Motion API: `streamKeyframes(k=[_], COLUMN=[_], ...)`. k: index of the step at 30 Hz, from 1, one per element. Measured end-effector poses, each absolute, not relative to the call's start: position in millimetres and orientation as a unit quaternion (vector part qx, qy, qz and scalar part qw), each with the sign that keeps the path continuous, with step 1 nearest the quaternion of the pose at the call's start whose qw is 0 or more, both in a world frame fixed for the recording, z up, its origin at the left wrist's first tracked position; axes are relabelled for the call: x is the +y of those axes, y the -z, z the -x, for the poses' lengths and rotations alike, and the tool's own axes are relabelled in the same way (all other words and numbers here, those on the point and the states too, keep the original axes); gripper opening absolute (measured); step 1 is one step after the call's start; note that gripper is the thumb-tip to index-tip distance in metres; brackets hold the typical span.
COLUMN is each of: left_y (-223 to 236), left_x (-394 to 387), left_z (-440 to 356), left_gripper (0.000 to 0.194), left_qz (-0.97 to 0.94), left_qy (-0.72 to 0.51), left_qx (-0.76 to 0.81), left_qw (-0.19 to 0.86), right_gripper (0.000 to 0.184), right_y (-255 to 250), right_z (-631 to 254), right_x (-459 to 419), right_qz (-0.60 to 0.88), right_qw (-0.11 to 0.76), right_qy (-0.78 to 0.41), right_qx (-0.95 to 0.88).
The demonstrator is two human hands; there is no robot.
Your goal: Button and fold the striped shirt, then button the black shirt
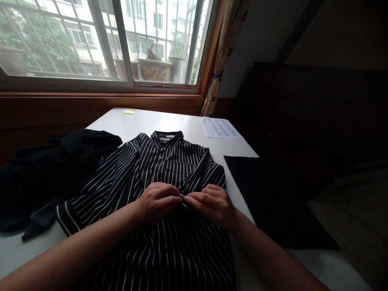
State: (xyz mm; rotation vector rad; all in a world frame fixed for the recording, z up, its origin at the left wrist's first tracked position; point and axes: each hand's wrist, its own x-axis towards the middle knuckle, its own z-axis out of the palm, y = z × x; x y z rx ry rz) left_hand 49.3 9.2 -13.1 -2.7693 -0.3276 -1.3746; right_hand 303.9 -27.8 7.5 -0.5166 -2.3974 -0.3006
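Along the table (pixel 169 120), striped shirt (pixel 169 236) points collar (pixel 156 140) windowward, left grip (pixel 157 201) and right grip (pixel 214 204) pinching it

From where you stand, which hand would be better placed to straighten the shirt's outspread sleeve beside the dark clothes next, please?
Probably the left hand: it is nearer that sleeve, whereas the right hand is farther across the shirt. Both appear to pinch the front, so the left might release first.

Yellow note (pixel 129 111) and printed paper (pixel 221 128) at far end of white table (pixel 169 119), patterned curtain (pixel 214 89) beside barred window (pixel 125 48)
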Motion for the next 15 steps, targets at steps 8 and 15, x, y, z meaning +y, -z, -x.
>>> streamKeyframes(k=[8, 15], left_y=[15, 3], left_x=[7, 3], left_z=[-50, -52], left_gripper=[0.007, 0.009], left_qz=[0.890, 0.894], left_qy=[0.444, 0.441], left_qx=[-0.098, -0.076], left_qw=[0.003, 0.027], right_gripper=[0.028, 0.032], right_y=[-16, -11], right_z=[-303, -307], right_x=[-31, -30], right_qz=[0.182, 0.187], right_qw=[0.324, 0.315], right_qy=[0.138, 0.131], right_qx=[-0.918, -0.921])
